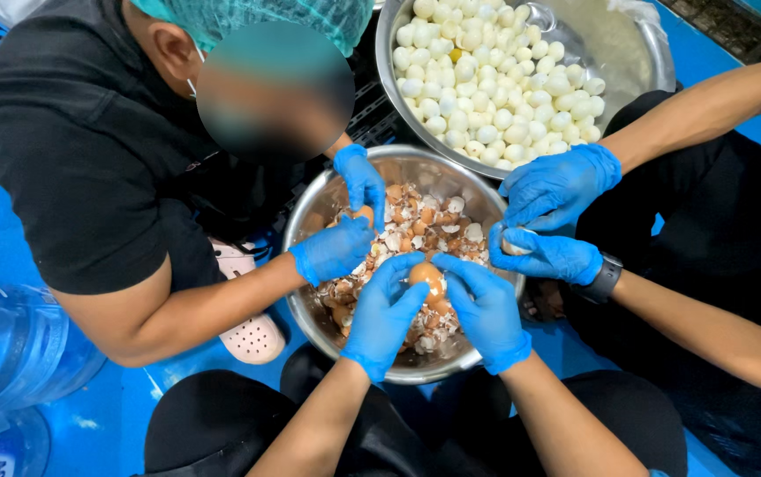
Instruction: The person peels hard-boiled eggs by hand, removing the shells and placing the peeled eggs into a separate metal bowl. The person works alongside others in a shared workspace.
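Shell-filled steel bowl [310,225], left hand [383,315], right hand [486,311] both gripping brown egg [426,279], peeled eggs [486,84] in basin [654,53]

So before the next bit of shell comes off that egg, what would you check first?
1. Egg held by both hands, left hand and right hand: ok.
2. Egg over the shell bowl, so bits drop in: ok.
3. Gloves whole: cannot tell.
4. Shell part off, brown shell left on the egg: not ok yet.
5. Co-workers' hands apart from this egg: ok.
6. Peeled-egg bowl has room: ok.
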